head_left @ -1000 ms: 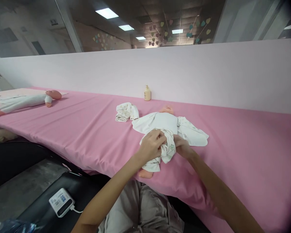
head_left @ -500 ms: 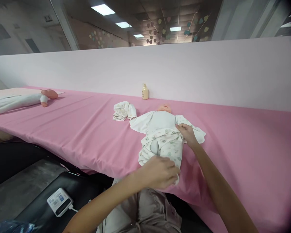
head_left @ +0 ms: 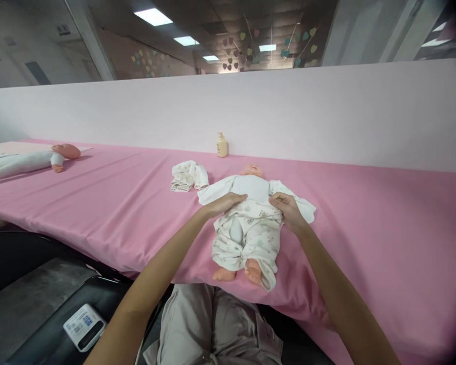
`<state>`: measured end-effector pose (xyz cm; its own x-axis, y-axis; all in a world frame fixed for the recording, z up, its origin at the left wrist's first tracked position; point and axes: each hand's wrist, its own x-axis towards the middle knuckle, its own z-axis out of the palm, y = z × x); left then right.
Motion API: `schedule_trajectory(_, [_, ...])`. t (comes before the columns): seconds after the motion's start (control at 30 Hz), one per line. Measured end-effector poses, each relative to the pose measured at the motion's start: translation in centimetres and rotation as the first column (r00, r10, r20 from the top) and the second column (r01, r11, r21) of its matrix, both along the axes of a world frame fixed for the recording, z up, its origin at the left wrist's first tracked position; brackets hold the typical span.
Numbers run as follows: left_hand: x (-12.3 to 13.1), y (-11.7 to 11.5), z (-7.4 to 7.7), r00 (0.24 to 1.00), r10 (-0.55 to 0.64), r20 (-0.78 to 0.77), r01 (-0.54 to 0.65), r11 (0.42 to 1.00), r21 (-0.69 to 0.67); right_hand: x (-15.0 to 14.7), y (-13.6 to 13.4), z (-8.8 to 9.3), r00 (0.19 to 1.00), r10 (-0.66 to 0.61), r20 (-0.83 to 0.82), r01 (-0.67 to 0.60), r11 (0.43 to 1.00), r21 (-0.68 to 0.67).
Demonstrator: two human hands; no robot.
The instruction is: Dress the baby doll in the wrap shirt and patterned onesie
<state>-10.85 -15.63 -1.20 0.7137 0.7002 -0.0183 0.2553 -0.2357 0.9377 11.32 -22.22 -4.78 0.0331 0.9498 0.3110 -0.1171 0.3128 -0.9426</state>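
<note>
A baby doll (head_left: 253,171) lies on its back on the pink-covered table, head away from me and bare feet at the near edge. Its upper body has a white long-sleeved top (head_left: 253,187), spread out at both sides. White printed baby trousers (head_left: 262,238) cover its legs, with a gap at the crotch. My left hand (head_left: 230,202) is closed at the left part of the waistband; its fingertips are partly hidden. Pinched between the fingers of my right hand (head_left: 288,207) is the waistband's right side.
A folded printed cloth (head_left: 189,176) lies left of the doll. Behind stands a cream pump bottle (head_left: 222,145) by the white wall. Another doll (head_left: 26,163) lies far left. Below, a white device (head_left: 84,327) rests on a black chair (head_left: 110,291).
My left hand has moved from the trouser leg by the doll's feet up to the waistband, uncovering both feet. My right hand stays at the waistband. The view has shifted slightly.
</note>
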Motion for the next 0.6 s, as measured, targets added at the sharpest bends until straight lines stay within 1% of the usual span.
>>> schedule_trajectory(0.1, [-2.2,1.9,0.1,0.996,-0.020,-0.082,0.020,1.000,0.004,0.6,-0.3,0.1,0.992,0.091,0.087,-0.090,0.996,-0.023])
schedule_trajectory(0.17, [-3.3,3.2,-0.5,0.993,-0.014,-0.115,0.010,0.999,-0.031,1.1,-0.3,-0.2,0.968,0.099,0.232,-0.086,0.994,-0.068])
schedule_trajectory(0.23, [-3.9,4.2,-1.2,0.994,0.000,-0.107,-0.006,0.999,-0.052,1.4,0.1,-0.9,0.911,0.048,0.410,-0.008,0.995,-0.098])
schedule_trajectory(0.27, [-3.9,4.7,-1.6,0.997,0.025,-0.079,-0.027,0.999,-0.031,1.5,0.5,-1.3,0.883,0.008,0.469,0.046,0.994,-0.103])
schedule_trajectory(0.33, [-3.3,5.5,-2.4,0.993,0.121,-0.002,-0.121,0.990,0.078,1.5,1.7,-1.9,0.849,-0.104,0.518,0.169,0.982,-0.080])
schedule_trajectory(0.4, [-1.9,6.4,-3.1,0.961,0.266,0.071,-0.275,0.940,0.201,1.3,3.3,-2.3,0.805,-0.249,0.539,0.311,0.950,-0.025])
schedule_trajectory(0.47, [-0.3,7.2,-4.0,0.913,0.391,0.115,-0.408,0.874,0.263,1.1,4.9,-2.6,0.722,-0.388,0.572,0.450,0.892,0.037])
schedule_trajectory(0.53, [1.0,7.8,-5.0,0.864,0.481,0.152,-0.504,0.822,0.265,0.8,6.1,-3.0,0.664,-0.458,0.591,0.533,0.844,0.056])
schedule_trajectory(0.6, [1.7,8.0,-6.1,0.820,0.546,0.170,-0.572,0.786,0.235,0.7,6.7,-3.7,0.671,-0.474,0.570,0.576,0.818,0.003])
